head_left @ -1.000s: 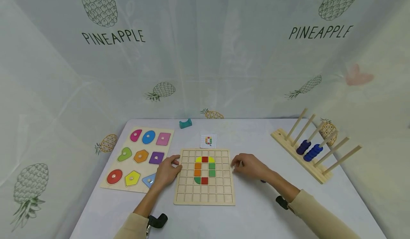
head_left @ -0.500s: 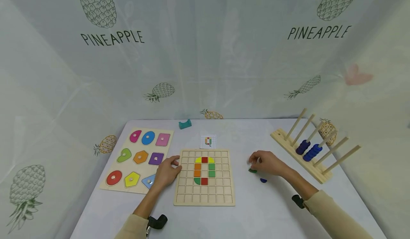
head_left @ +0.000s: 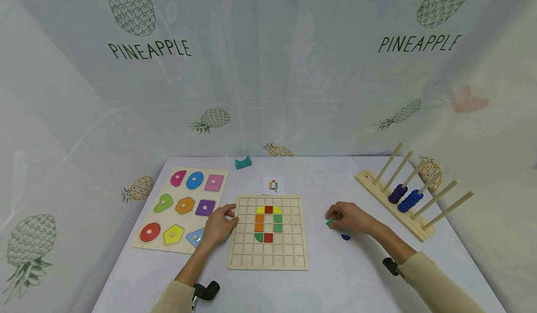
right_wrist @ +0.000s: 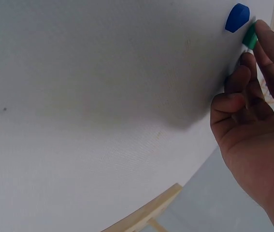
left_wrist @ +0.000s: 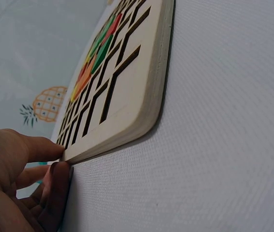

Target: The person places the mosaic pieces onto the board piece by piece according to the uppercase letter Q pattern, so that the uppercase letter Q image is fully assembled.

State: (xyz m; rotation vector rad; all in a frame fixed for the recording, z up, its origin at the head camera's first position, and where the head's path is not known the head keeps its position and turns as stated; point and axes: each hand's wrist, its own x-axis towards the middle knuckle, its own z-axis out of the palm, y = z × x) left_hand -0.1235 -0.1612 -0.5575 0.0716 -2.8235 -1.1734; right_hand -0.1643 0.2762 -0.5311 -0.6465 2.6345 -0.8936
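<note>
My left hand (head_left: pixel 220 226) rests at the left edge of a wooden grid board (head_left: pixel 247 259); in the left wrist view a fingertip touches the board's side. Inlaid in the grid is a ring of yellow, red, orange and green pieces (head_left: pixel 268 237). To the right of the board, my right hand (head_left: pixel 351 218) pinches a small green piece (right_wrist: pixel 250 36) between thumb and fingertip, low over the table. A blue rounded piece (right_wrist: pixel 237 18) lies beside it on the cloth. Behind the board stands a small card (head_left: pixel 273 186) with a coloured letter-like pattern.
At left lies a knobbed shape puzzle (head_left: pixel 193 217), close to my left forearm. A wooden peg rack (head_left: pixel 394 205) with blue and dark beads stands at right. A teal curved block (head_left: pixel 243 163) sits near the table's back edge.
My right hand has moved right, away from the board, to the loose pieces, and has taken hold of the green piece. The left hand has stayed at the board's edge.
</note>
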